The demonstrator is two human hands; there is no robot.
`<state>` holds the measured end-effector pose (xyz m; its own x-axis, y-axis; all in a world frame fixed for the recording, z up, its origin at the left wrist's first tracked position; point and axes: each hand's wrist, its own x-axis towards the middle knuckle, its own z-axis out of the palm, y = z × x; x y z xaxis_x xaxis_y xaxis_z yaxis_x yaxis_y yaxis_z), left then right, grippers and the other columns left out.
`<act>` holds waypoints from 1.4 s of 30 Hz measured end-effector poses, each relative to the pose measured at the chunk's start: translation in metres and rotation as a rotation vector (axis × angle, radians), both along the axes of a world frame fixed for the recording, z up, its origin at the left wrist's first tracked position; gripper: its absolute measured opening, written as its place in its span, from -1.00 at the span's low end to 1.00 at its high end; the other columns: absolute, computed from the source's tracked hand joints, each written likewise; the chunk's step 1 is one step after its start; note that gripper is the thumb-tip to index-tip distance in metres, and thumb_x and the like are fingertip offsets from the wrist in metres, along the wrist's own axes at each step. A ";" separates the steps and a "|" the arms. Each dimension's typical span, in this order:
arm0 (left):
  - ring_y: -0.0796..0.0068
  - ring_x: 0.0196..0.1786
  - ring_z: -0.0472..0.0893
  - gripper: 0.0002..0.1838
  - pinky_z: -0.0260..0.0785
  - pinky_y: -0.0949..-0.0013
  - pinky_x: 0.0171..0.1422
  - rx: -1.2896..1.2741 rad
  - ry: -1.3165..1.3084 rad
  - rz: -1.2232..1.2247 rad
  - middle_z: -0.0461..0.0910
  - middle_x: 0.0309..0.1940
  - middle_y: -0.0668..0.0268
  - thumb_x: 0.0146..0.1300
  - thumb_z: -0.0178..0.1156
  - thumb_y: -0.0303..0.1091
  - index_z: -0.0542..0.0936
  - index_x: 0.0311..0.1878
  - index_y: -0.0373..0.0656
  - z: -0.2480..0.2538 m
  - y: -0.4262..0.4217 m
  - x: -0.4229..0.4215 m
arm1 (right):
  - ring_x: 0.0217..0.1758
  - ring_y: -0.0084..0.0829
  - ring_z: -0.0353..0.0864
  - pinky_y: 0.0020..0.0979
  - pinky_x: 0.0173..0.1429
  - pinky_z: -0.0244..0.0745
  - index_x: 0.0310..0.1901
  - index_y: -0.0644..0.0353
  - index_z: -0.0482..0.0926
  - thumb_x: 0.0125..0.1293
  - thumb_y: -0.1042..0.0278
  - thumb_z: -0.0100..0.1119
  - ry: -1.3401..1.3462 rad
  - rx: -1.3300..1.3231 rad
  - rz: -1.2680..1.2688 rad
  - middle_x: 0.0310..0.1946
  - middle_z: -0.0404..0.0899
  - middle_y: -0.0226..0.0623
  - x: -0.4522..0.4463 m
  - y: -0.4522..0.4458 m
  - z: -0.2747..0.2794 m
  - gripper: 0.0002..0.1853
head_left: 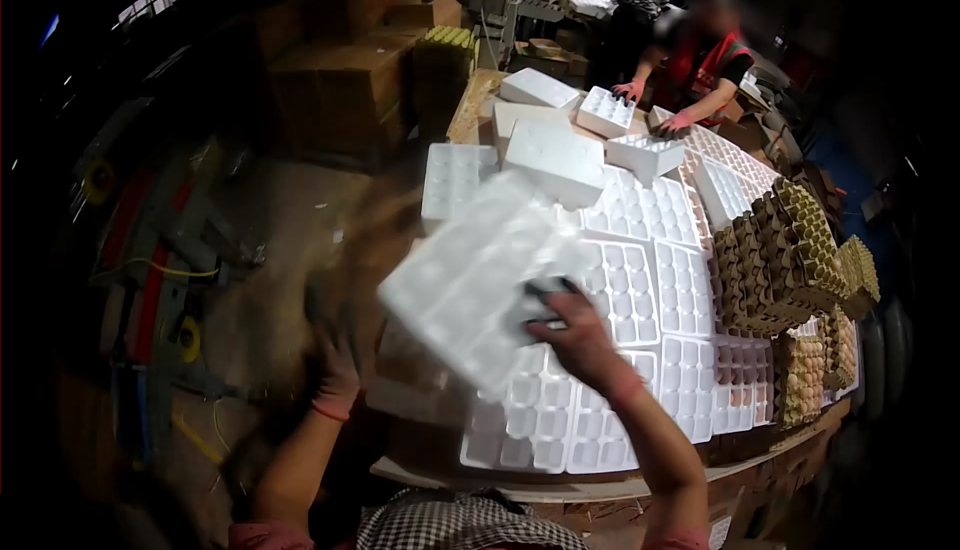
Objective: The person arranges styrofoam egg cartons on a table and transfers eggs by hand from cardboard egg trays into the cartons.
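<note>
A white foam tray (465, 275) with rows of square hollows is tilted in the air over the table's near left side, blurred by motion. At its right edge, my right hand (575, 335) grips it with dark-tipped gloved fingers. My left hand (338, 365) is off to the left of the tray, apart from it, its blurred fingers stretched upward and holding nothing. Beneath and beside the raised tray, several similar white foam trays (620, 295) lie side by side on the table. Some at the right hold brown eggs (742, 395).
White foam boxes (553, 162) stand at the table's far left. Stacked egg cartons (775, 255) rise along the right side. Across the table, a person in a red vest (700, 65) handles foam trays. Cardboard boxes (345, 80) and machinery (160, 280) are to the left.
</note>
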<state>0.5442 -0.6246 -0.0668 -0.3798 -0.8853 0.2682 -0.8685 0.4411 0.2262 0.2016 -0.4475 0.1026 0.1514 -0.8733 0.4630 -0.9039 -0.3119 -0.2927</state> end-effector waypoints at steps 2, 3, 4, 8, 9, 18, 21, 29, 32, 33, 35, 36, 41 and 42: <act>-0.07 0.47 0.11 -0.37 -0.10 0.06 0.54 -0.147 0.579 -0.133 0.07 0.47 -0.04 0.40 0.02 -0.44 0.07 0.47 -0.32 0.054 -0.021 -0.019 | 0.20 -0.21 0.45 -0.11 0.46 0.19 -0.19 -0.02 0.62 0.21 0.39 0.08 0.114 0.054 0.249 0.06 0.52 -0.24 0.029 -0.080 -0.048 -0.82; -0.13 0.46 0.13 -0.33 -0.09 -0.01 0.53 -0.306 0.614 -0.240 0.08 0.46 -0.04 0.37 0.09 -0.37 0.08 0.46 -0.34 0.117 -0.012 -0.042 | 0.18 -0.22 0.46 -0.16 0.47 0.17 -0.18 -0.03 0.62 0.24 0.40 0.01 0.106 0.106 0.289 0.07 0.51 -0.25 0.032 -0.105 -0.065 -0.80; -0.18 0.43 0.16 -0.27 -0.10 -0.09 0.51 -0.257 0.525 -0.264 0.14 0.43 -0.04 0.31 0.16 -0.22 0.13 0.45 -0.28 0.098 -0.014 -0.043 | 0.17 -0.22 0.46 -0.18 0.45 0.20 -0.13 -0.07 0.62 0.22 0.33 0.05 0.123 0.139 0.293 0.06 0.52 -0.25 0.022 -0.132 -0.101 -0.78; -0.24 0.37 0.20 -0.22 -0.16 -0.32 0.45 0.082 -0.071 -0.547 0.26 0.31 -0.09 0.14 0.21 0.15 0.31 0.39 0.03 0.053 -0.016 -0.077 | 0.21 -0.20 0.44 -0.19 0.40 0.23 0.01 -0.07 0.58 0.13 0.15 0.22 0.267 0.491 0.202 0.14 0.48 -0.25 -0.041 -0.160 -0.097 -0.63; -0.17 0.33 0.26 -0.25 -0.12 -0.35 0.41 0.058 -0.091 -0.646 0.35 0.25 -0.03 0.14 0.16 0.25 0.36 0.36 0.10 0.020 -0.015 -0.084 | 0.25 -0.17 0.41 -0.16 0.40 0.22 0.12 -0.07 0.54 0.09 0.08 0.27 0.110 0.357 0.081 0.19 0.45 -0.21 -0.063 -0.169 -0.080 -0.50; -0.19 0.33 0.23 -0.25 -0.13 -0.41 0.39 0.171 -0.157 -0.659 0.26 0.29 -0.05 0.11 0.19 0.22 0.39 0.33 0.06 0.032 -0.014 -0.110 | 0.49 -0.07 0.13 0.14 0.42 0.10 0.42 -0.23 0.17 -0.15 0.12 0.53 0.389 0.479 -0.866 0.42 0.21 -0.24 -0.270 -0.236 -0.115 0.03; -0.26 0.44 0.08 -0.06 -0.19 -0.35 0.46 0.231 -0.035 -0.587 0.10 0.41 -0.10 0.06 0.28 0.16 0.19 0.46 -0.05 0.053 -0.025 -0.110 | 0.42 -0.07 0.25 -0.06 0.33 0.28 0.35 -0.17 0.32 -0.03 0.25 0.46 0.291 0.191 -0.730 0.34 0.34 -0.23 -0.240 -0.208 -0.069 -0.17; 0.31 0.33 0.32 -0.28 0.25 0.25 0.36 0.752 1.018 -0.313 0.24 0.37 0.10 0.33 0.16 -0.35 0.07 0.47 -0.29 0.075 -0.031 0.003 | 0.38 -0.26 0.31 -0.22 0.37 0.34 0.49 0.26 -0.07 0.24 0.04 0.33 -1.705 0.757 0.190 0.40 0.18 -0.06 0.045 -0.033 -0.030 -0.03; 0.39 0.19 0.45 -0.44 0.35 0.33 0.26 0.950 1.147 0.012 0.44 0.21 0.20 0.36 0.12 -0.39 0.27 0.39 -0.28 0.100 0.003 0.055 | 0.42 -0.22 0.28 -0.24 0.43 0.23 0.47 0.18 0.02 0.35 0.16 0.20 -1.107 0.833 0.207 0.39 0.24 -0.05 0.084 -0.008 -0.054 -0.22; 0.42 0.14 0.50 -0.48 0.38 0.36 0.22 1.013 1.207 0.141 0.52 0.14 0.23 0.36 0.13 -0.40 0.34 0.35 -0.29 0.113 0.016 0.069 | 0.41 -0.21 0.30 -0.25 0.44 0.20 0.47 0.15 0.06 0.37 0.19 0.17 -0.927 0.780 0.240 0.37 0.28 -0.06 0.083 -0.008 -0.058 -0.27; 0.31 0.15 0.50 -0.44 0.36 0.29 0.23 1.010 1.075 0.258 0.50 0.15 0.17 0.34 0.16 -0.28 0.33 0.35 -0.28 0.086 0.049 0.137 | 0.30 -0.19 0.45 -0.23 0.34 0.33 0.40 0.10 0.22 0.38 0.27 0.12 -0.968 0.499 0.110 0.28 0.42 -0.10 0.064 -0.036 -0.059 -0.41; 0.25 0.15 0.49 -0.42 0.35 0.26 0.24 0.961 0.926 0.223 0.49 0.16 0.13 0.33 0.17 -0.23 0.32 0.35 -0.27 0.055 0.067 0.182 | 0.23 -0.14 0.50 -0.20 0.26 0.40 0.37 0.10 0.26 0.36 0.29 0.11 -0.873 0.428 -0.072 0.24 0.44 -0.10 0.049 -0.058 -0.060 -0.45; 0.27 0.06 0.53 -0.47 0.35 0.32 0.20 1.134 0.898 0.345 0.54 0.05 0.14 0.35 0.14 -0.36 0.31 0.34 -0.30 0.048 0.102 0.139 | 0.36 0.05 0.26 -0.09 0.42 0.13 0.35 0.16 0.24 0.31 0.07 0.09 -0.091 -0.007 -0.396 0.31 0.28 0.07 -0.028 -0.210 -0.112 -0.36; 0.32 0.10 0.50 -0.49 0.33 0.35 0.23 0.999 0.796 0.131 0.50 0.12 0.15 0.33 0.09 -0.52 0.31 0.34 -0.33 0.021 0.105 0.142 | 0.39 0.06 0.21 -0.08 0.45 0.08 0.37 0.13 0.22 0.30 0.00 0.09 0.006 0.052 -0.414 0.35 0.22 0.07 -0.031 -0.234 -0.118 -0.32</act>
